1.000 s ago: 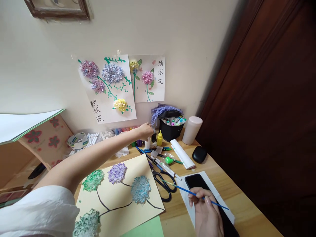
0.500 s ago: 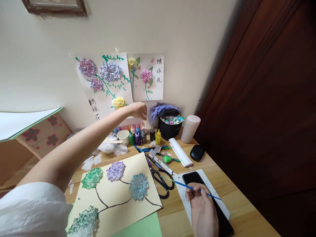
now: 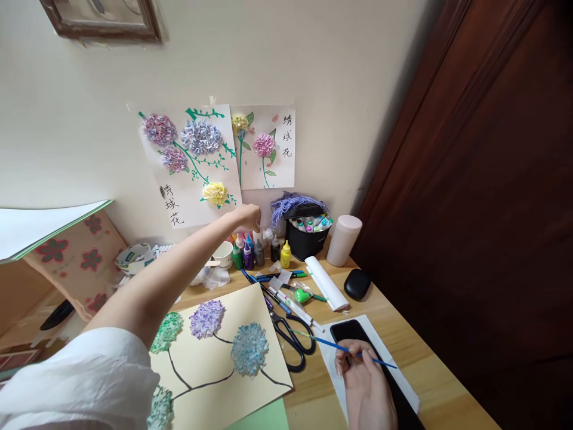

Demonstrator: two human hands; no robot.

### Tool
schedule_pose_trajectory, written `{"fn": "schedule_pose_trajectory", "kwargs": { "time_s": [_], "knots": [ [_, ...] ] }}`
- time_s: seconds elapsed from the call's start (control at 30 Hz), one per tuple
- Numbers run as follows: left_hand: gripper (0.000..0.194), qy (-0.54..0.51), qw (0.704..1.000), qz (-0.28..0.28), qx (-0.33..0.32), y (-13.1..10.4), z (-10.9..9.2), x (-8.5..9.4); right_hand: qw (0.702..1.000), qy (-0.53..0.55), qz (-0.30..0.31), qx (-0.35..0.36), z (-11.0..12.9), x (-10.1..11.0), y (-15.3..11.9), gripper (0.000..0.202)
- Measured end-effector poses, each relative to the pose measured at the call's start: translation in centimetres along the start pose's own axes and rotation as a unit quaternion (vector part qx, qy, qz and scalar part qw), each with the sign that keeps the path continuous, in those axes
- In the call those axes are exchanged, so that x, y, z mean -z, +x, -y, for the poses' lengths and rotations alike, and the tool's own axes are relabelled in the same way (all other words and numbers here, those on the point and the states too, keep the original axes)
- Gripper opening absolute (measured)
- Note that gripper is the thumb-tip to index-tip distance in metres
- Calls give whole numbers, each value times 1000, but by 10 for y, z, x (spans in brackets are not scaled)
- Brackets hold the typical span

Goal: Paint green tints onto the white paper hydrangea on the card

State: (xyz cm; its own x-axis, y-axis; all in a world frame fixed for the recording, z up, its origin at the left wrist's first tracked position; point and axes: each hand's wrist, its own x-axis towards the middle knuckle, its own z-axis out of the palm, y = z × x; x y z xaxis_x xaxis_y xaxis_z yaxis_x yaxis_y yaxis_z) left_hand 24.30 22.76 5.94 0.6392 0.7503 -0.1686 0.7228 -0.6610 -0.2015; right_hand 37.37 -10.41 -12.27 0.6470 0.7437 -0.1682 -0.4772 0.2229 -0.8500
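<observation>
My left hand reaches to the back of the table, its fingers closed and pointing down just above the row of paint bottles. Something whitish shows under the fingertips, but its kind is unclear. My right hand rests over a black phone on a white sheet and holds a thin blue paintbrush, bristles to the left. Between the arms lies a cream sheet with textured flower heads in green, purple and blue, joined by dark stems. My left forearm and sleeve cover part of it.
Black-handled scissors and several pens lie right of the sheet. Behind them stand a yellow paint bottle, a black marker case and a pale cylinder. A paper roll and black mouse-like object lie at right.
My left hand has shifted slightly left and lower among the bottles, and the sleeve now covers more of the sheet. The right hand still holds the paintbrush. The view has tilted up a little.
</observation>
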Motion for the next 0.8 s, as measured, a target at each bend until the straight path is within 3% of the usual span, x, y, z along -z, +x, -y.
{"fn": "schedule_pose_trajectory", "kwargs": {
  "time_s": [0.5,0.67,0.8],
  "knots": [
    [35,8,991,132,33,20,-20,-21,998,18,3,-54,7,-4,-7,29],
    [36,-10,994,99,36,24,-21,-9,998,25,4,-63,6,-3,-5,30],
    [37,-25,998,59,1,26,-34,-3,996,31,-1,-81,4,-4,-5,32]
  ]
}}
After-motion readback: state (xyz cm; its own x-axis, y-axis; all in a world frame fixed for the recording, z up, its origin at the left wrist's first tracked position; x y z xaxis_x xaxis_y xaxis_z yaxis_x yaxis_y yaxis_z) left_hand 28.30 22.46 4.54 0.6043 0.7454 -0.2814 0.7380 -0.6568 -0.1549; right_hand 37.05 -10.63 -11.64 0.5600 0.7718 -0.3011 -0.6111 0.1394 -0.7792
